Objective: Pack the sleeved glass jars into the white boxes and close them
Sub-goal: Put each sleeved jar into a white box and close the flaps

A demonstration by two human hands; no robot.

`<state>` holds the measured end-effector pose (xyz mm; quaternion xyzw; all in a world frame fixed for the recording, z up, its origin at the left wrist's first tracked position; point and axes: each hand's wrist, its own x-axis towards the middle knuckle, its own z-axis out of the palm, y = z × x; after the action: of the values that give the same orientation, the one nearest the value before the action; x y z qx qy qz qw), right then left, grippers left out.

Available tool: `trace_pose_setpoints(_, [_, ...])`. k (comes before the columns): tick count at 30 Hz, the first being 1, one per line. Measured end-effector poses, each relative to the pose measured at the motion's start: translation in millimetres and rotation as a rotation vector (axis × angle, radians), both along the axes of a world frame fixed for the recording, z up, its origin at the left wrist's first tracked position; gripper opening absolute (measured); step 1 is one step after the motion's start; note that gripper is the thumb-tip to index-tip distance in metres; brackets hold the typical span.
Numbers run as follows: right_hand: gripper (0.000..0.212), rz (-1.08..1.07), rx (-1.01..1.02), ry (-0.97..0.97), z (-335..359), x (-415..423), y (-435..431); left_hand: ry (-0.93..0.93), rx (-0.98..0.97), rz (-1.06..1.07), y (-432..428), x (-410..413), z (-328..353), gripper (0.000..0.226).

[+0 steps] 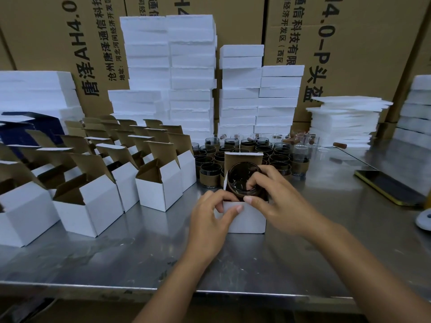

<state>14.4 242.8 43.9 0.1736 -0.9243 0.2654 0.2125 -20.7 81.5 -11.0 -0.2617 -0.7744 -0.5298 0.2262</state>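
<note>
Rows of open white boxes (pixel 158 194) stand at left on a steel table (pixel 326 241). The left hand (pixel 210 217) grips the front wall of one white box (pixel 249 221). The right hand (pixel 279 201) pinches the rim of a sleeved glass jar (pixel 241 181) sitting inside it, with more sleeved jars (pixel 279 159) just behind.

Before me: brushed stainless-steel table (pixel 233 264), scuffed. Along back, tall brown cardboard cartons with black Chinese print (pixel 373 54). Against them, stacks of white foam slabs (pixel 168 66), uneven heights; another stack at my far left. Lower pile of thin white foam sheets (pixel 345 122) at right rear. Dark blue carton (pixel 28 134) at left, partly hidden. Black phone in yellow case (pixel 391 187) flat on table at my right; near it, small white rounded object (pixel 423 219), cut by frame edge.
</note>
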Motion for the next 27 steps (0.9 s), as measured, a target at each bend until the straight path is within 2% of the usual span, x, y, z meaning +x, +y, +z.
trace_pose_setpoints(3, [0.009,0.002,0.040,-0.044,-1.8,0.3,1.5,-0.019,0.072,-0.010,0.5,-0.3,-1.7,0.021])
trace_pose_setpoints(5, [0.004,-0.034,0.113,-0.036,-5.1,-0.5,3.5,-0.031,0.091,-0.004,1.0,-0.1,-2.1,0.035])
trace_pose_setpoints(8, [0.015,-0.044,0.168,-0.029,-13.9,-0.9,6.2,-0.070,0.130,-0.016,1.5,-1.5,-3.0,0.058])
trace_pose_setpoints(11, [0.023,-0.035,0.149,-0.028,-21.3,-1.7,8.1,-0.101,0.135,-0.038,0.9,-2.7,-3.5,0.054])
trace_pose_setpoints(13, [0.021,-0.037,0.028,0.015,-23.3,-1.8,4.8,-0.096,0.113,-0.041,1.0,-2.6,-3.5,0.043])
trace_pose_setpoints(14, [0.019,-0.052,-0.102,0.078,-24.8,-1.6,1.1,-0.090,0.102,-0.037,0.7,-2.6,-3.6,0.039])
trace_pose_setpoints(16, [0.020,-0.140,-0.448,0.233,-28.8,-1.3,-7.5,-0.090,0.078,-0.028,0.9,-2.5,-3.1,0.033])
trace_pose_setpoints(17, [0.022,-0.201,-0.632,0.246,-30.5,-2.2,-11.6,-0.099,0.073,-0.026,1.4,-1.9,-2.0,0.028])
trace_pose_setpoints(19, [0.023,-0.272,-0.938,0.111,-33.6,-6.1,-18.9,-0.146,0.082,-0.030,2.6,0.0,0.3,0.017])
trace_pose_setpoints(20, [0.023,-0.273,-1.039,0.017,-35.6,-7.9,-21.3,-0.159,0.089,-0.029,2.9,0.5,0.7,0.021])
trace_pose_setpoints(22, [0.027,-0.247,-1.135,-0.112,-39.6,-10.2,-23.2,-0.191,0.112,-0.030,3.1,0.4,0.9,0.026])
trace_pose_setpoints(27, [0.049,-0.196,-1.075,-0.165,-34.8,-12.7,-19.4,-0.225,0.100,-0.026,3.5,-4.3,0.7,0.019])
